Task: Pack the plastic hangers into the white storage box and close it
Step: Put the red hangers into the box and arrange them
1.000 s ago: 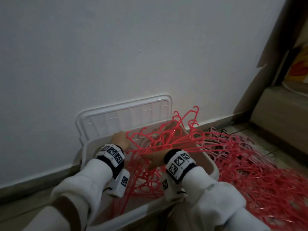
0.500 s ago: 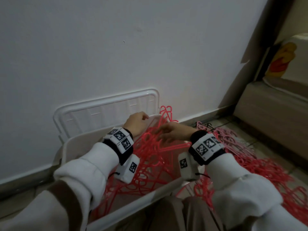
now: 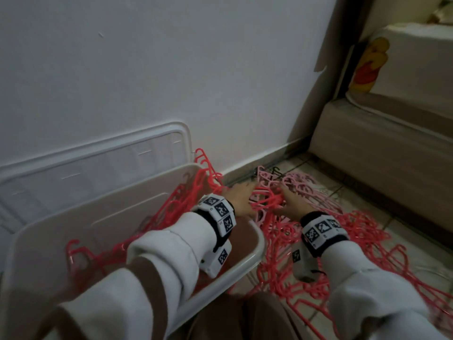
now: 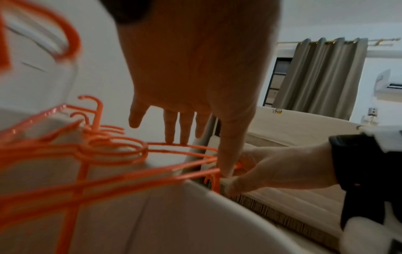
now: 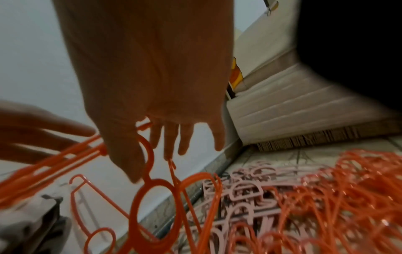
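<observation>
The white storage box (image 3: 259, 244) stands open on the floor at the left, with several red hangers (image 3: 171, 212) lying in it. Its lid (image 3: 98, 163) leans on the wall behind. To its right a pile of red hangers (image 3: 355, 241) and pink hangers (image 3: 294, 182) covers the floor. Both hands reach past the box's right end to a raised bunch of red hangers (image 3: 266, 200). My left hand (image 3: 239, 196) (image 4: 202, 154) lies on the bunch with straight fingers. My right hand (image 3: 285, 201) (image 5: 152, 163) pinches the bunch's end between thumb and fingers.
A white wall runs behind the box. A low beige bed base (image 3: 380, 155) blocks the right side, with a cartoon-bear pillow (image 3: 367, 65) on it. Tiled floor (image 3: 416, 246) shows beyond the pile. My knees (image 3: 245, 315) are at the bottom edge.
Both hands have moved right, from over the inside of the box to the hangers past its right end. The head view has swung right with them.
</observation>
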The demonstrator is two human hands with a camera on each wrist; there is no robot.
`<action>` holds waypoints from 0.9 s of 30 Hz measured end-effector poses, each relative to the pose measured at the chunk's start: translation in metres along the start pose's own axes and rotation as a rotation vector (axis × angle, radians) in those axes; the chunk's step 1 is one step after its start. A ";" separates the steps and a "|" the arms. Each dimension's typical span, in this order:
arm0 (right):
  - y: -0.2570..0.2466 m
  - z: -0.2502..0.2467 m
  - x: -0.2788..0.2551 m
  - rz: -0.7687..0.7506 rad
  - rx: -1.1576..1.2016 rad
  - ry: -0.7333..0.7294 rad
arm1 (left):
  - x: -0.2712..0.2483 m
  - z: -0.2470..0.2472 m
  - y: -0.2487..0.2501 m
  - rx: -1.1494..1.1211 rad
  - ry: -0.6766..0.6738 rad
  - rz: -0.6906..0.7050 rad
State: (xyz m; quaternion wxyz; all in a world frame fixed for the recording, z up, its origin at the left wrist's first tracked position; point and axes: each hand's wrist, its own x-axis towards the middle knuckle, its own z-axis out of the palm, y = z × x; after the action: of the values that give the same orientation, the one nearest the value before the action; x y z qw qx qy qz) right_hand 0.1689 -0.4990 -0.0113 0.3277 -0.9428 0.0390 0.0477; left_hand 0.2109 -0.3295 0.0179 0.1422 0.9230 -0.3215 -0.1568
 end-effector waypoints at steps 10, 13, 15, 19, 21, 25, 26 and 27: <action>0.002 0.010 0.002 -0.110 0.066 0.258 | -0.002 0.010 -0.002 -0.031 0.069 0.005; 0.002 0.006 -0.001 -0.167 0.044 0.300 | -0.011 0.005 -0.002 -0.104 0.088 0.051; 0.001 0.004 -0.006 -0.199 0.057 0.319 | -0.017 0.002 -0.001 -0.134 0.087 0.081; -0.004 0.001 -0.017 -0.263 0.033 0.346 | -0.028 -0.002 0.002 -0.146 0.069 0.123; -0.008 -0.001 -0.021 -0.277 -0.001 0.350 | -0.033 -0.003 0.003 -0.124 0.095 0.142; -0.010 -0.007 -0.029 -0.266 -0.004 0.366 | -0.042 0.005 0.005 0.013 0.010 0.131; -0.009 -0.009 -0.031 -0.260 0.012 0.380 | -0.043 0.009 0.005 0.069 -0.012 0.125; -0.008 -0.010 -0.032 -0.258 0.016 0.391 | -0.043 0.014 0.006 0.093 -0.009 0.120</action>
State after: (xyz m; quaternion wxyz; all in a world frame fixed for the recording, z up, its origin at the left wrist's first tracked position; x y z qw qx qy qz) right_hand 0.1384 -0.4974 0.0054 0.3247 -0.9287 -0.0186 -0.1783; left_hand 0.1706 -0.3084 0.0159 0.1067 0.9069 -0.3838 -0.1372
